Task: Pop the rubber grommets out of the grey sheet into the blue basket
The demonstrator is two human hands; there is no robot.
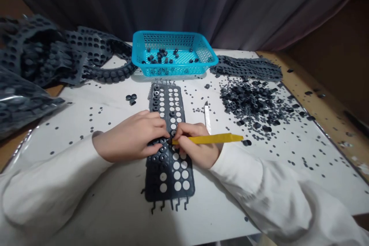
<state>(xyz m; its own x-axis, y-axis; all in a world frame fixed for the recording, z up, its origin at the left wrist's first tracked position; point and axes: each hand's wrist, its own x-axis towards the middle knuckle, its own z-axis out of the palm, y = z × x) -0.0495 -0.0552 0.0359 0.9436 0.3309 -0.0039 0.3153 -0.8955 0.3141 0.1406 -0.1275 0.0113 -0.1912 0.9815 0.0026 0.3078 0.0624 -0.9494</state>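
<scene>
A black rubber sheet (168, 169) full of round holes and small rings lies lengthwise on the white table (115, 200). My left hand (134, 136) rests on the sheet's left side, its fingers curled and pressing on rings near the middle. My right hand (196, 148) is closed around a yellow flat tool (211, 138), whose tip meets the sheet between both hands. Many holes on the sheet's right columns show white; several rings still sit in the left columns.
A blue basket (173, 52) holding some black rings stands behind the sheet. A heap of loose rings (253, 103) lies to the right, a small blade (207, 117) beside it. Piles of black sheets (57, 54) fill the left; more sheets (248, 67) lie at the back right.
</scene>
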